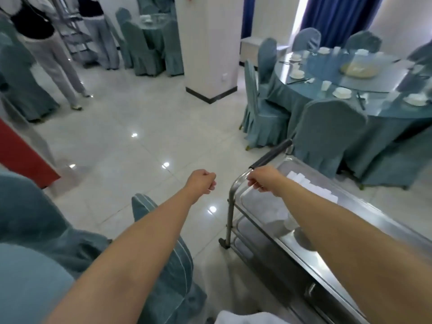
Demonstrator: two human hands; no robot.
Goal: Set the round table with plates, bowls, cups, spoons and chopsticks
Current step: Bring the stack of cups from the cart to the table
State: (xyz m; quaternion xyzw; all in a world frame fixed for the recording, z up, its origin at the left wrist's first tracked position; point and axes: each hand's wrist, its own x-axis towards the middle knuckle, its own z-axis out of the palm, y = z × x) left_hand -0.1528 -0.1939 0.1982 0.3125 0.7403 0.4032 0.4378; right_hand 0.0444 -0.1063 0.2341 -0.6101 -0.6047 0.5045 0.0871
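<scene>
The right hand (259,181) grips the steel serving trolley's rail (240,181), seemingly to wheel it toward the blue-clothed, partly laid round table (327,99), while the left hand (203,181) hangs fisted, empty.

right hand (261,181) grips the steel cart (327,249) rail; left hand (203,181) fisted, holding nothing.

Open floor (131,146) — cart (327,242) rightward

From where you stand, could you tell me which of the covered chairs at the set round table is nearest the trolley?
The chair with its back towards you, directly beyond the trolley handle; the others stand further round the round table.
</scene>
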